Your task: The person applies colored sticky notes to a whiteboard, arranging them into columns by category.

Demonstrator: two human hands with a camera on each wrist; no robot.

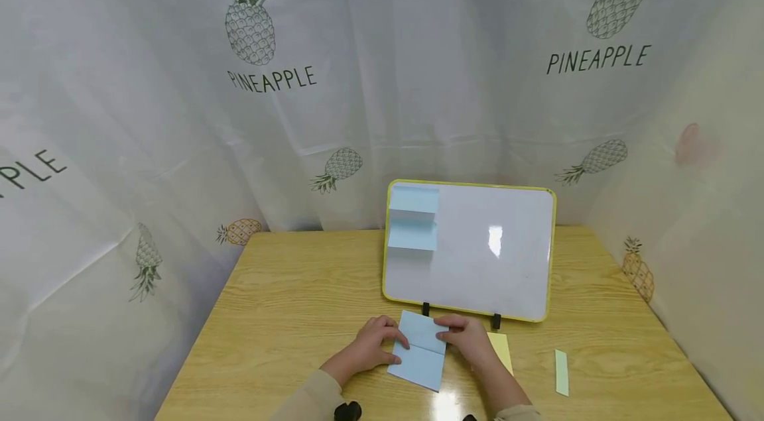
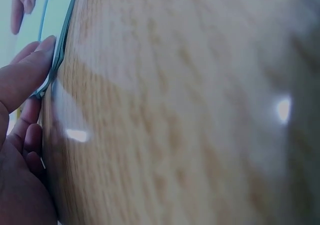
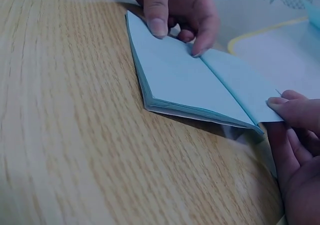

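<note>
- Behind everything, a pale curtain printed with pineapples; lettering cut off at the left edge, a reddish blur at right too vague to identify.
- Below it, a wood-grain surface, near edge out of frame, glare bleaching a patch near the bottom.
- Toward the back of the surface, a tilted whiteboard with yellow rim, a bright reflection on its face; only a cropped corner in the right wrist view.
- At the bottom edge, beige sleeves, both cut off.
- In front of the whiteboard, between both hands, a light blue pad with a crease across; layered edges visible in the wrist views, underside hidden, contact with the surface hard to judge.
- At the pad's left edge, left hand gripping narrowly, thumb on the paper, some fingers tucked out of sight.
- At its upper right, right hand pinching the sheet beyond the crease, thumb above, fingers partly hidden beneath.
- On the whiteboard's left side, two blue sheets, one above the other.
- Beside the right forearm and partly covered by it, yellow paper.
- Farther right, alone, a pale green strip.
- Under the whiteboard, two black supports.
</note>
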